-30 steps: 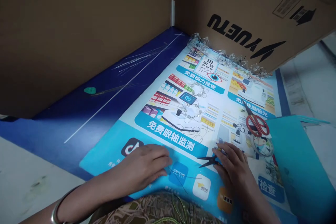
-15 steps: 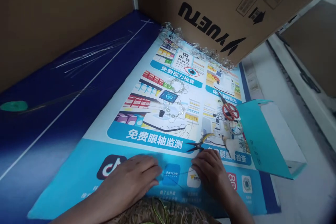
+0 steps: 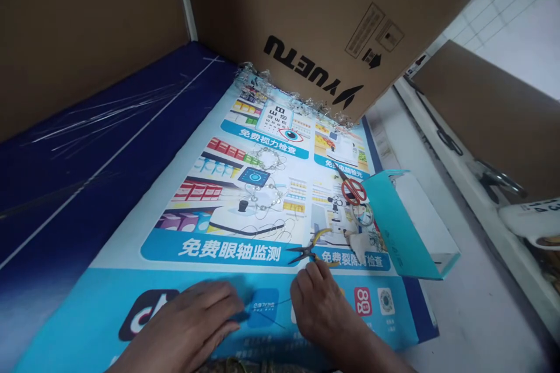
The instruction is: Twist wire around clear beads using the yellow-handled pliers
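A thin dark wire (image 3: 276, 303) runs between my two hands, low over the blue lower band of a printed poster sheet (image 3: 105, 297). My left hand (image 3: 199, 317) pinches the wire near its left end, thumb below the fingers. On the other side my right hand (image 3: 317, 303) is closed around the wire; its fingertips are hidden. Just beyond the right knuckles lie pliers (image 3: 308, 252) with yellow handles, jaws pointing left. Farther up the sheet rest a loop of clear beads on wire (image 3: 266, 197) and another beaded loop (image 3: 266, 158).
Red-handled scissors (image 3: 353, 191), a wire coil (image 3: 363, 215) and a white scrap (image 3: 360, 243) lie at the right. Beside them stands a teal open box (image 3: 402, 227). Clear beaded pieces (image 3: 301, 104) line the base of a large cardboard panel (image 3: 245, 6). A white cup (image 3: 531, 222) is at the right edge.
The view has shifted, so the sheet and box sit farther left. My right hand has turned knuckles-up and come closer to the pliers. The wire remains between both hands.
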Available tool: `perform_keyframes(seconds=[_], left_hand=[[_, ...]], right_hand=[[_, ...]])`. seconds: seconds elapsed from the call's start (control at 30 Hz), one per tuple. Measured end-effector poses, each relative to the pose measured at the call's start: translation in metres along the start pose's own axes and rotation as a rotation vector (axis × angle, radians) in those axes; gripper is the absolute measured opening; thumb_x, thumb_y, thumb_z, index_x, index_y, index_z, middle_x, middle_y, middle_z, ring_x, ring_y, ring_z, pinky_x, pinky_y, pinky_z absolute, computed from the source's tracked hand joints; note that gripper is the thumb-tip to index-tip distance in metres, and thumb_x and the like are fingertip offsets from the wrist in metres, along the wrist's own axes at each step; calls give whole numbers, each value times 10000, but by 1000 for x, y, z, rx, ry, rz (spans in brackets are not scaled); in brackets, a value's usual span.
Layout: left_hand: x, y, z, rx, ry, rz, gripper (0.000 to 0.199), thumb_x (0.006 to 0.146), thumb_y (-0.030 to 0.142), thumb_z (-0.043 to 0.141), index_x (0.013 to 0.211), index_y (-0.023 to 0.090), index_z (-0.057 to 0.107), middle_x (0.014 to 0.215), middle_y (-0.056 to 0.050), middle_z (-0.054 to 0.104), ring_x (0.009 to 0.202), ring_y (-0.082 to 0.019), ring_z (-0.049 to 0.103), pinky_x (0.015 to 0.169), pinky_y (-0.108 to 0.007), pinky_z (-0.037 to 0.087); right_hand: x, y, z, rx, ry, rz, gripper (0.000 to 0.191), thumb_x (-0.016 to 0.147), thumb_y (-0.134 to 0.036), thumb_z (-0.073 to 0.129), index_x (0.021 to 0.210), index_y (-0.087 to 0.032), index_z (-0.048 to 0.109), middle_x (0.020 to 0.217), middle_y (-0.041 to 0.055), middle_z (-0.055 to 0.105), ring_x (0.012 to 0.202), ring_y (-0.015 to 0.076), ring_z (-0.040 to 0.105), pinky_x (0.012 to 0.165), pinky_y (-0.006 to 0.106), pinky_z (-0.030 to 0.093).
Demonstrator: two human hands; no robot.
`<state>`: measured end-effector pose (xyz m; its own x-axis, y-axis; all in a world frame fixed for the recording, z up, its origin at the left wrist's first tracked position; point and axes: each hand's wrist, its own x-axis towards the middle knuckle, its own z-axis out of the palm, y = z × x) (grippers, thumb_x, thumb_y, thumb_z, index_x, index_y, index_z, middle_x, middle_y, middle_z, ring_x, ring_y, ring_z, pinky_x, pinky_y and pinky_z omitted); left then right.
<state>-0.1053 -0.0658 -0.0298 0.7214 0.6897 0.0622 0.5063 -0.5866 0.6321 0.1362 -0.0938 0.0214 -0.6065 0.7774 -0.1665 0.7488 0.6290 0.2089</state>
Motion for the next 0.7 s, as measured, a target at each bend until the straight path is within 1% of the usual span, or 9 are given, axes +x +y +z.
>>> perform_keyframes(seconds=[0.13, 0.23, 0.3, 0.43, 0.57, 0.63, 0.7], left_hand=[[-5, 2, 2, -22, 20, 17, 184, 861, 325, 467, 965, 265, 607, 875, -30, 628, 762, -195, 601, 598, -266, 459], [-6, 7, 1, -11, 52, 9, 209, 865, 322, 464, 1012, 258, 598, 914, -42, 631, 809, -199, 603, 650, -282, 473], [-7, 11, 0, -3, 63, 0, 205, 869, 317, 459, 998, 251, 605, 909, -45, 633, 814, -197, 600, 677, -293, 476], [-7, 21, -2, -4, 89, 5, 194, 871, 302, 461, 968, 239, 617, 913, -46, 632, 832, -192, 593, 718, -301, 473], [-10, 30, -6, 5, 96, -6, 202, 883, 291, 438, 950, 229, 619, 910, -41, 633, 837, -183, 596, 729, -291, 474], [-14, 33, -6, 16, 129, -20, 221, 890, 300, 423, 970, 229, 617, 935, -42, 635, 847, -178, 602, 725, -273, 478], [-21, 33, -3, 28, 179, -40, 242, 893, 311, 410, 1005, 233, 610, 989, -46, 634, 871, -178, 607, 717, -257, 486]], right_hand=[[2, 1, -8, -70, -22, -23, 102, 773, -66, 462, 825, -113, 536, 787, 109, 522, 758, 237, 453, 750, 462, 370], [-1, 4, -14, -95, -23, -21, 111, 776, -49, 451, 829, -109, 526, 774, 108, 522, 739, 228, 456, 712, 430, 373], [-4, 5, -14, -80, -5, -17, 119, 768, -32, 443, 815, -113, 516, 762, 102, 515, 714, 219, 449, 675, 401, 369], [-10, 5, -2, 7, 93, 26, 144, 763, -11, 418, 794, -128, 496, 759, 92, 507, 715, 207, 435, 667, 379, 354], [-16, 3, 11, 68, 174, 64, 73, 764, -82, 453, 773, -146, 488, 755, 74, 506, 732, 197, 433, 669, 347, 353], [-22, 5, 11, 100, 227, 106, 46, 753, -118, 475, 736, -160, 479, 733, 56, 499, 716, 183, 435, 650, 316, 352], [-37, 14, 4, 118, 290, 179, 80, 753, -116, 465, 698, -174, 461, 704, 36, 488, 692, 166, 437, 632, 291, 349]])
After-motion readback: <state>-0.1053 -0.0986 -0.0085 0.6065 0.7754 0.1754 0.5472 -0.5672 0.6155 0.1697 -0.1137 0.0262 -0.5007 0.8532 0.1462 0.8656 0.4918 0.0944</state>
